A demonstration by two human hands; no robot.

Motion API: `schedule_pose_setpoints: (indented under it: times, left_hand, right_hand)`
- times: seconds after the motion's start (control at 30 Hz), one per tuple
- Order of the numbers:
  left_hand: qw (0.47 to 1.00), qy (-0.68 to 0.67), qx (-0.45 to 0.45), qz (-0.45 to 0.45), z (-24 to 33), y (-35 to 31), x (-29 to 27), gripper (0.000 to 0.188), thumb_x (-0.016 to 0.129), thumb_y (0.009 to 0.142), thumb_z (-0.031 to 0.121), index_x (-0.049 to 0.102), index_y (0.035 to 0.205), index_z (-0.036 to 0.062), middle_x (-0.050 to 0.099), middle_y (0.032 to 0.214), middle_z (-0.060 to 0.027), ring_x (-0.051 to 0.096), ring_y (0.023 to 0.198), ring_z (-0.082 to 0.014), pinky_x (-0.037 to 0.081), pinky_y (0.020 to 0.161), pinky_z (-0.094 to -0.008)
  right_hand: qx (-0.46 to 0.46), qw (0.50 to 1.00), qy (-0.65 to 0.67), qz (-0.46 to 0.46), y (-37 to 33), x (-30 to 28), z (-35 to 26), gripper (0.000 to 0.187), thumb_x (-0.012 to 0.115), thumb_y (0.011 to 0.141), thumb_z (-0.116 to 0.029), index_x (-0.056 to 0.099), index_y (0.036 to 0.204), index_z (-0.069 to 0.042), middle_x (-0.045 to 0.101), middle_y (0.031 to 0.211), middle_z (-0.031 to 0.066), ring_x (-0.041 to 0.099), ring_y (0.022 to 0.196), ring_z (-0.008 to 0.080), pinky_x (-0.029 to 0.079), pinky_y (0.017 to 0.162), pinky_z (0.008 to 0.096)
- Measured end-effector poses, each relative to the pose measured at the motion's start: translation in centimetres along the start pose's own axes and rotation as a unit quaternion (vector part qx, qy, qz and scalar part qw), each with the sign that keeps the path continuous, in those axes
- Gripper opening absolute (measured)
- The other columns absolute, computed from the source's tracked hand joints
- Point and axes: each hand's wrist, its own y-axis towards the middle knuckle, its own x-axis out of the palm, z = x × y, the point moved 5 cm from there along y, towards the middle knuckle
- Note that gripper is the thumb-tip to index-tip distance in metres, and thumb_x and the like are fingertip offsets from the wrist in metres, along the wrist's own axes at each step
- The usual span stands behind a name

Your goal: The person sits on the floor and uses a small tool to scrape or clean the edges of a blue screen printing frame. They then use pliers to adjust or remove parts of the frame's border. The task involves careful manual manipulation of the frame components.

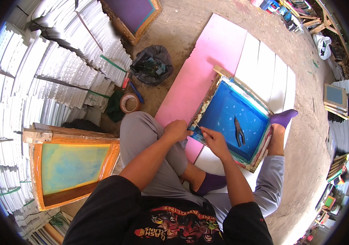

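Note:
A wooden screen printing frame [245,165] with blue mesh rests tilted in front of me, its wood crusted with old paint. Pliers [239,131] with dark handles lie on the mesh. At the frame's near left corner, my left hand [176,131] is closed, its fingers gripping the edge. My right hand [216,142] pinches a thin, rod-like tool [197,125], whose tip points at the wood of that left side. Its exact kind is too small to tell.
Pink board [207,61] and white boards [264,73] lie under the frame. Beyond my left knee are a roll of brown tape [130,103] and a black plastic bag [152,65]. Another screen frame [37,175] leans at left before tall stacks of white sheets [60,53]. My socked foot [283,118] touches the frame's right side.

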Motion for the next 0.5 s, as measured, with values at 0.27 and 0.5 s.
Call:
schedule_pose_setpoints:
  times: [0.27,0.5]
  left_hand:
    - [0.999,0.008,-0.024,-0.024,0.4,-0.4,-0.5,0.047,0.081,0.088,0.041,0.075,0.107,-0.0015,0.075,0.109,-0.0245,0.072,0.105,-0.0407,0.057,0.089,-0.0494]
    - [1.000,0.002,-0.002,-0.002,0.4,-0.8,-0.4,0.044,0.079,0.090,0.040,0.076,0.104,-0.0015,0.075,0.106,-0.0243,0.073,0.104,-0.0414,0.057,0.088,-0.0501]
  right_hand:
    - [0.000,0.975,-0.212,0.064,-2.7,-0.5,-5.4,0.032,0.061,0.102,-0.028,0.072,0.132,-0.023,0.075,0.104,0.0199,0.071,0.099,0.0420,0.057,0.085,0.0502]
    - [0.016,0.931,-0.363,0.032,-2.7,0.2,-7.1,0.036,0.057,0.103,-0.030,0.067,0.136,-0.021,0.075,0.098,0.0208,0.073,0.095,0.0419,0.057,0.083,0.0514]
